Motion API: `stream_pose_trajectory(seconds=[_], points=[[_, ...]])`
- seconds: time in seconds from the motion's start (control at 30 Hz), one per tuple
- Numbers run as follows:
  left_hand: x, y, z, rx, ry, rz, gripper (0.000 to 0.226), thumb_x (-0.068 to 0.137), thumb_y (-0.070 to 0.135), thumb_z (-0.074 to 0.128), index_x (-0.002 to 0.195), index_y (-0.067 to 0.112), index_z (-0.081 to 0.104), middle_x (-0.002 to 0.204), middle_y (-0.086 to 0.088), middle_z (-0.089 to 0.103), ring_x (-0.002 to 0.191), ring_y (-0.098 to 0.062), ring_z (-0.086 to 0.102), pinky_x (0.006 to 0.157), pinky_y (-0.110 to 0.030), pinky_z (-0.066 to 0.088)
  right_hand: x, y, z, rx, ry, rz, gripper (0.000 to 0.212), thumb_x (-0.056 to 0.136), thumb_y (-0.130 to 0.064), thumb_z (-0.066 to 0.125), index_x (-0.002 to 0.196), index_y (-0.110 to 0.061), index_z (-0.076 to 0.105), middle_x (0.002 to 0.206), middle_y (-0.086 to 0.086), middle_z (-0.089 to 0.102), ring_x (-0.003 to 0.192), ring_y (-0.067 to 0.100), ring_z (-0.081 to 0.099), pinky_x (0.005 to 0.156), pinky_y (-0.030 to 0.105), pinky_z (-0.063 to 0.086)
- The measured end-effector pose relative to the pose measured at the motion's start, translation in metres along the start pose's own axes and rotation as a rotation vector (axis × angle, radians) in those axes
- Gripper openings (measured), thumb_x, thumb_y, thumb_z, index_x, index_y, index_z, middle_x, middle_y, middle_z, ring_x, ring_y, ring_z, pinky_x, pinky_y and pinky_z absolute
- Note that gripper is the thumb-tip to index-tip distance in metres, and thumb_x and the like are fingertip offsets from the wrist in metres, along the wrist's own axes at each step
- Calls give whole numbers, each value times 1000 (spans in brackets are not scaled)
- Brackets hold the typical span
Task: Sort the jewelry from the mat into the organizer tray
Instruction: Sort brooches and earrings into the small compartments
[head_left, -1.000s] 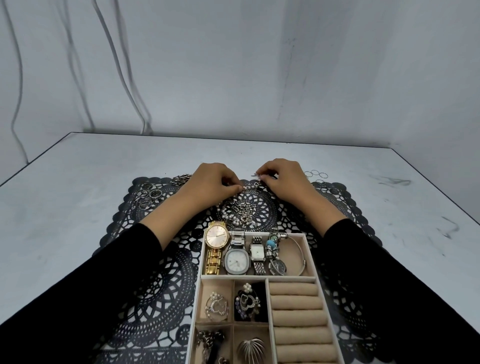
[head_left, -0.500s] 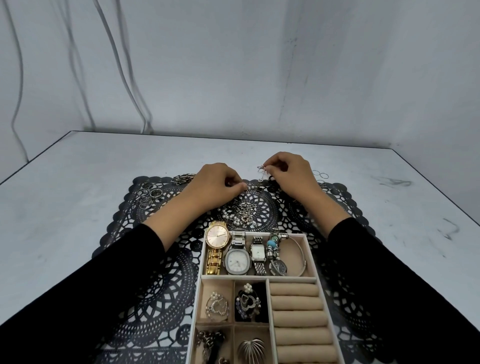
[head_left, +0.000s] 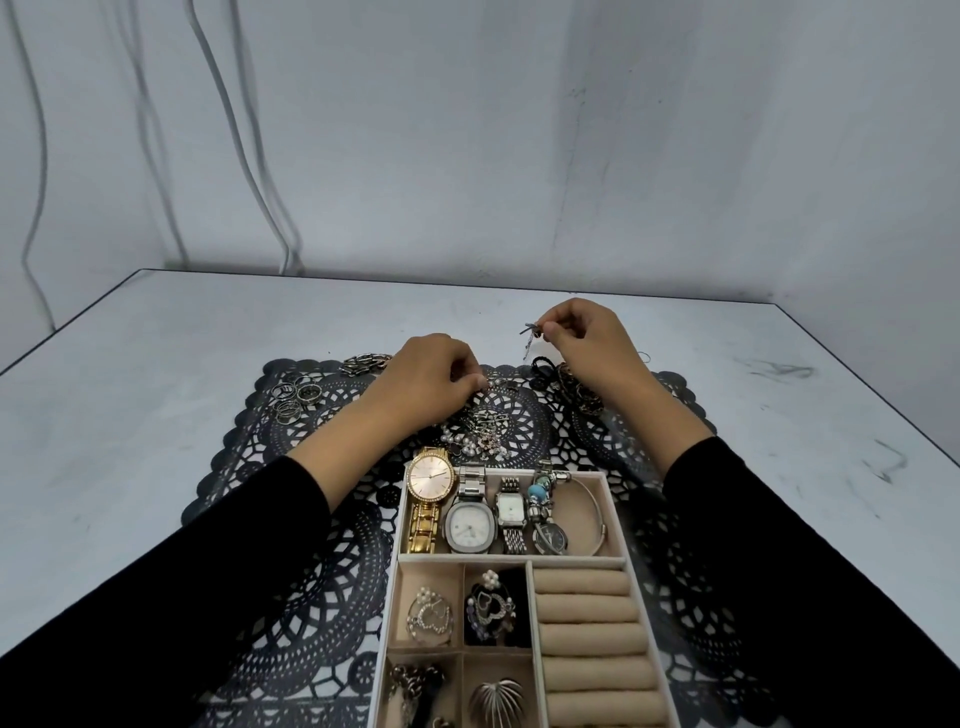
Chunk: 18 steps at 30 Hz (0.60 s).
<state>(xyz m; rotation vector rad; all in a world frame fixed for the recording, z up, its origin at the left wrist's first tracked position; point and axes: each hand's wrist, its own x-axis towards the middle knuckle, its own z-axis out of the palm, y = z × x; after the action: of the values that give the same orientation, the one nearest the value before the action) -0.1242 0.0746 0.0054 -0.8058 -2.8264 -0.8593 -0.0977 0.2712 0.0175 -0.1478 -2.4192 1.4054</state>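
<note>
**R hand up off mat w/ silver dangle**

Vs half a sec ago, I see the right hand (head_left: 587, 340) has come up off the mat (head_left: 311, 587) and moved a bit toward the far edge. The silver dangle (head_left: 529, 332) it was picking at now hangs free of the clutter. Left hand (head_left: 428, 371) has barely moved: knuckles up, fingers curled down, tips at the far side of the jewelry pile (head_left: 480, 434). Can't tell if it's got anything pinched. Organizer tray (head_left: 613, 512) looks unchanged, w/ the gold watch (head_left: 431, 478) in the far compartment.

The dangle: small, silver-grey, a little cross- or bow-shaped top w/ a thin chain below. Too small for more detail. R thumb and forefinger pinch it at the top, other fingers curled in.

Orientation: long axis approx vertical, top at the fingertips, free end pointing down at the mat's far edge, just left of a black cord loop (head_left: 545, 366). Can't tell whether the tip clears the mat.
</note>
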Motion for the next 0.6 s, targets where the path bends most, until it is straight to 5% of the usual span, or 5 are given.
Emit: stream_pose_trajectory(seconds=[0.17,0.27,0.4,0.5,0.6], points=[[-1,1,-8,-188,14,-16,8,92,26,64,92,21,70,87,11,72,83,-4,62,70,-8,41,-4,-5,-7,69,-14,3,10,94,-10,55,90,-15,63,85,-4,65,80,8,58,77,19,47],[-2,1,-9,-391,46,-41,7,92,24,66,94,20,70,88,7,75,86,-6,69,78,-18,49,-6,-9,-9,133,-4,20,14,94,-8,55,87,-17,63,87,1,67,82,10,63,80,25,51],[-6,5,-14,-675,53,-89,5,93,20,66,96,17,69,93,3,77,93,-12,72,63,-17,51,-12,-14,-10,192,-12,27,15,93,-7,55,86,-17,62,83,0,68,78,8,65,76,26,54],[-10,8,-20,-815,85,-69,9,92,16,67,98,12,70,93,-3,77,93,-15,72,80,-27,58,-17,-18,-11,218,-14,27,13,93,-7,57,86,-16,63,84,2,68,79,10,66,76,27,54],[-15,13,-29,-869,126,-44,13,92,10,66,102,3,69,95,-8,76,88,-13,73,81,-23,57,-24,-25,-13,253,-4,14,14,93,-7,57,86,-16,64,83,1,69,77,8,66,72,24,53]])
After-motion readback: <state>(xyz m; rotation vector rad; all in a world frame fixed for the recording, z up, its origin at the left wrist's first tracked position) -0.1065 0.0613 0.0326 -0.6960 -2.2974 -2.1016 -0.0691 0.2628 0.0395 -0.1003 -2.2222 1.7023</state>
